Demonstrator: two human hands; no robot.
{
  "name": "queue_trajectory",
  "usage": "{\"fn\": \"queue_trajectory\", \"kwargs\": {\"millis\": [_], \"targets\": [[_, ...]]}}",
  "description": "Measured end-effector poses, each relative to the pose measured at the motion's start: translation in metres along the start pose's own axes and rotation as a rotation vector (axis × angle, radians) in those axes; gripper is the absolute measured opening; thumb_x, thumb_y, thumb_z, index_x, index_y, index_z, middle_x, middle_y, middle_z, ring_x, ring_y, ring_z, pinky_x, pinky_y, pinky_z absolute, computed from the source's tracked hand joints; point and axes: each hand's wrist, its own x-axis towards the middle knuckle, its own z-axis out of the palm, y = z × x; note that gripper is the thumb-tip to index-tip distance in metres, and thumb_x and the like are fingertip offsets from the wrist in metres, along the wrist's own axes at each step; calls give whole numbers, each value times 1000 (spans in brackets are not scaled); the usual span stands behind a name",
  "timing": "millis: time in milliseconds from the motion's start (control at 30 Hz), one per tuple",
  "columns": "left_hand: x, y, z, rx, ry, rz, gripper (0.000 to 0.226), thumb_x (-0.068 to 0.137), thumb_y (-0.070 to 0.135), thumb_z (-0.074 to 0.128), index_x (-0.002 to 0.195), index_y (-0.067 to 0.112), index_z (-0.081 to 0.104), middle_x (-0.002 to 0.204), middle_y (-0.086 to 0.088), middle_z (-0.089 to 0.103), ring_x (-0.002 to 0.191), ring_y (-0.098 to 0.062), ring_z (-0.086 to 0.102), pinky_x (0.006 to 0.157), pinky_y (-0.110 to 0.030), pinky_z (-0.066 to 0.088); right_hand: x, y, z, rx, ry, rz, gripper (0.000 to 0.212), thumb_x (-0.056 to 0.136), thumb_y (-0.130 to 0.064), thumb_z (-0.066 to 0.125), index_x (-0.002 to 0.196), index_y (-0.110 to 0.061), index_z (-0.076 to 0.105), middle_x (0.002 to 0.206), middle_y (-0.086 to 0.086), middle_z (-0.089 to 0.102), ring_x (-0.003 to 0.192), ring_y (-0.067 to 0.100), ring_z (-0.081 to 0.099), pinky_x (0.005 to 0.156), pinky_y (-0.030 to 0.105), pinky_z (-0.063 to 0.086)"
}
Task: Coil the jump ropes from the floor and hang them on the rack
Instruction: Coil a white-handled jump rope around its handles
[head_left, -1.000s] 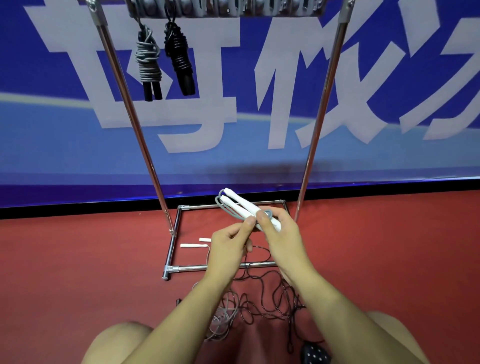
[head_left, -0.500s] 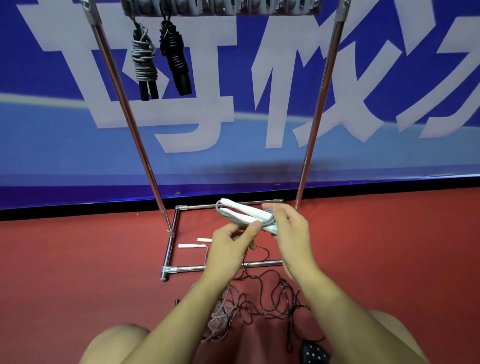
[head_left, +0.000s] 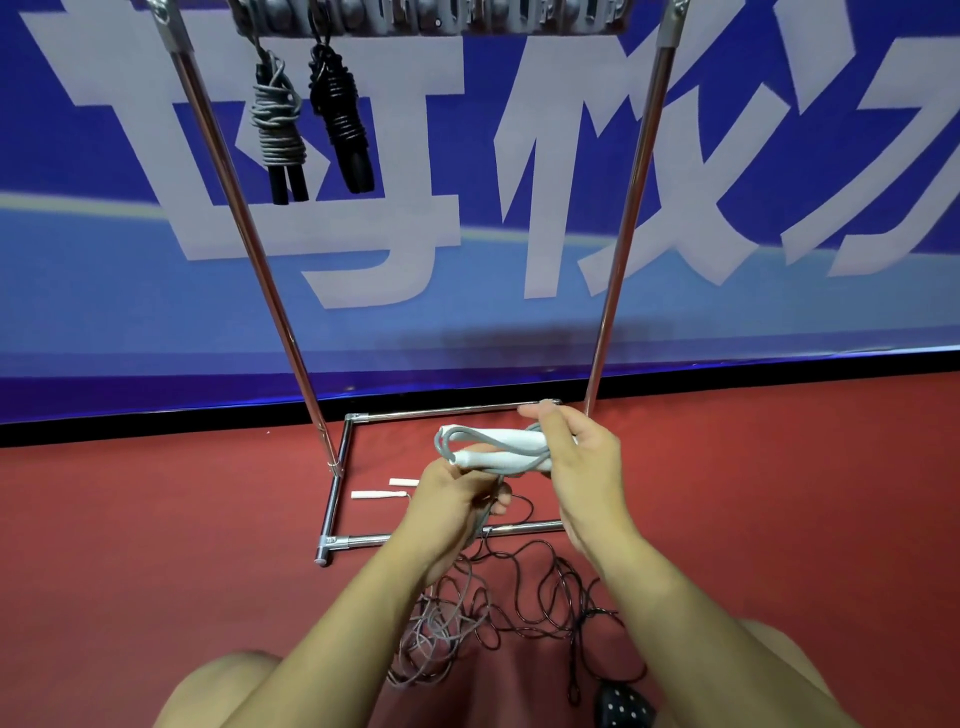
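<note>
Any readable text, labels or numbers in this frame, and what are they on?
Blue banner: very large pale characters, cropped by the frame, not readable as whole words.
White handles, hanging coiled ropes, rack: no print visible.

White handles w/ grey cord, black rope, red floor, blue/white banner, chrome rack
</note>
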Motion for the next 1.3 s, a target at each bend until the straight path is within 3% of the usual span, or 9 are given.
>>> {"fn": "queue_trajectory", "kwargs": {"millis": [133,200,433,633,767,900,1000,1133,1300], "targets": [[-1,-5,5,34,-22,46,32,90,-8,51,84,8,78,83,-16,63,67,-17,56,72,-32,48,-3,-4,3,36,25,6,31,104,-22,57,85,-18,81,77,-3,73,78,19,68,64,35,57],[0,-6,5,63,-24,57,20,91,-1,58,100,-2,76,88,-15,66,68,-14,57,71,-30,49,-2,-6,2,53,39,13,32,105,-24,57,85,-16,80,78,1,73,78,19,69,61,27,56],[-4,2,12,20,29,-37,24,96,-5,47,104,4,67,78,-6,56,53,-10,36,48,-20,29,0,2,2,-57,18,-31,31,98,-36,56,81,-28,80,81,-4,76,91,25,72,85,56,59],[-25,0,28,344,-79,121,13,99,20,64,105,17,76,61,8,46,56,-9,34,54,-19,31,4,0,-5,-261,156,-86,35,105,-30,55,77,-14,71,67,-11,67,64,-3,56,61,14,40],[-23,0,32,468,155,133,50,101,40,57,54,33,71,52,2,44,48,-9,32,48,-21,28,-1,9,-3,-431,91,-161,35,106,-34,52,82,-11,62,70,3,66,69,21,61,67,40,49],[-20,-2,26,465,210,158,38,102,35,57,70,29,77,54,2,44,48,-8,33,48,-19,30,0,10,1,-458,6,-123,34,109,-33,42,90,-15,64,91,-3,62,85,17,63,80,39,51],[-18,1,21,443,219,155,36,103,35,56,80,21,80,52,5,42,46,-7,32,47,-19,29,1,5,-2,-413,-116,-24,32,110,-33,40,102,-17,67,103,-3,61,87,-3,61,77,23,49],[-15,3,11,432,236,147,40,104,37,55,84,12,79,52,3,42,47,-12,31,45,-22,27,2,3,-9,-355,-300,82,20,106,-36,49,106,-25,66,94,-2,73,70,8,63,72,31,52],[-14,8,6,475,212,156,38,102,42,57,81,19,78,55,-1,45,52,-17,35,47,-25,29,5,-7,-20,-3,-377,229,19,100,-16,64,117,-14,72,101,5,76,83,11,70,64,26,57]]}}
